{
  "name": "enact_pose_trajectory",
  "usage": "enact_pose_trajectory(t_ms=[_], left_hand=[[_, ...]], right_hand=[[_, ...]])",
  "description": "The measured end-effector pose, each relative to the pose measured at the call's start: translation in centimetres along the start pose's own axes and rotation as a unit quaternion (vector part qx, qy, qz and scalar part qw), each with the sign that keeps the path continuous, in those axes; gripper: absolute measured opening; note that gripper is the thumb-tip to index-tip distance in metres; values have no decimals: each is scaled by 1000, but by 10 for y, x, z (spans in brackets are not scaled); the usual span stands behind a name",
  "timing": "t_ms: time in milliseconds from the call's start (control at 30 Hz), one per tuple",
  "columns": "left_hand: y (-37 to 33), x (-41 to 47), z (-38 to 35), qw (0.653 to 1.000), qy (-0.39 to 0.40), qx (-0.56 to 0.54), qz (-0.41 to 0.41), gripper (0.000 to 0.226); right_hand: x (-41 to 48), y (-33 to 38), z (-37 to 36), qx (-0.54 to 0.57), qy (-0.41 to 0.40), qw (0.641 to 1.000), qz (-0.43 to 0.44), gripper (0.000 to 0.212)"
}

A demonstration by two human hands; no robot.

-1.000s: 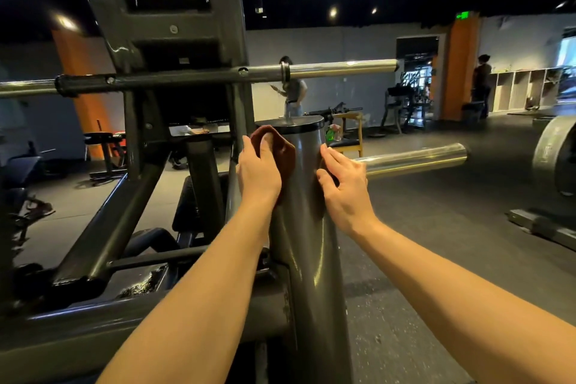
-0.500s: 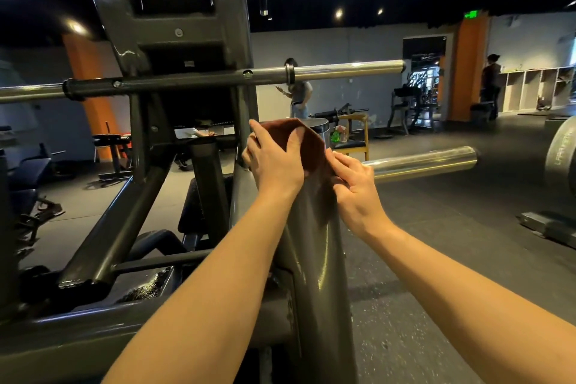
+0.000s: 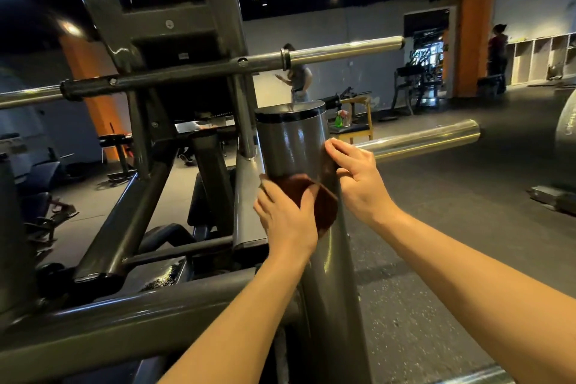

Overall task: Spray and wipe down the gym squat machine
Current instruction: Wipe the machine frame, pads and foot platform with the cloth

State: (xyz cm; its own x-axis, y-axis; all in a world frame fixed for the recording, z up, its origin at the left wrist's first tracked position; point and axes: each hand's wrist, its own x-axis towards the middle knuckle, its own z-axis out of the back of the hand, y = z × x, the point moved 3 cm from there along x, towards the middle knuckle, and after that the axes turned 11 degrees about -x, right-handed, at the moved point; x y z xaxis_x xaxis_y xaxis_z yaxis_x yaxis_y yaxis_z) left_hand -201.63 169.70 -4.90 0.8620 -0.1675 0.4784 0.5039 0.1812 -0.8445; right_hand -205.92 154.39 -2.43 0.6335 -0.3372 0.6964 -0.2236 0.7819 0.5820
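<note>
The squat machine's thick grey upright post point(image 3: 293, 146) with a black cap stands right in front of me. A dark brown cloth point(image 3: 324, 209) is wrapped round the post below the cap. My left hand point(image 3: 286, 221) lies over the cloth on the post's front, fingers and thumb curved round it. My right hand point(image 3: 355, 178) pinches the cloth's other end against the right side of the post. A green spray bottle point(image 3: 339, 120) stands far off on a yellow chair point(image 3: 361, 131).
Chrome weight pegs jut right at hand height point(image 3: 427, 137) and overhead point(image 3: 343, 48). The machine's dark frame point(image 3: 149, 184) fills the left. A grey frame tube point(image 3: 124, 327) crosses low. Two people stand far back. Rubber floor point(image 3: 452, 243) spreads to the right.
Both hands slid the cloth from the capped top of the post down its side. The black cap is now uncovered. My view moved slightly closer.
</note>
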Motion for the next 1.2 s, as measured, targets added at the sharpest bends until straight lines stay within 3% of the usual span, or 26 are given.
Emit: enact_pose_trajectory(t_ms=[233,467,633,767,900,1067,1200], left_hand=[[-45,77,12,998,-15,-58,-32,94],[29,-7,8,999,26,-8,-23,87],[73,-65,6,991,56,122,-4,69],[44,-22,12,997,50,-5,52,66],[16,11,18,998,18,-50,23,57],[45,-45,3,997,14,78,-22,61],[85,-88,0,971,48,228,-45,74]], right_hand=[[-6,3,3,3,24,1000,3,64],[-66,-18,-29,-6,-25,998,-48,53],[-112,-39,-46,3,-17,996,-93,55],[-131,-51,-50,14,4,994,-110,55],[-140,-58,-54,33,10,990,-136,54],[-162,-67,-58,47,22,985,-163,52],[-178,-72,-60,62,28,983,-169,53]])
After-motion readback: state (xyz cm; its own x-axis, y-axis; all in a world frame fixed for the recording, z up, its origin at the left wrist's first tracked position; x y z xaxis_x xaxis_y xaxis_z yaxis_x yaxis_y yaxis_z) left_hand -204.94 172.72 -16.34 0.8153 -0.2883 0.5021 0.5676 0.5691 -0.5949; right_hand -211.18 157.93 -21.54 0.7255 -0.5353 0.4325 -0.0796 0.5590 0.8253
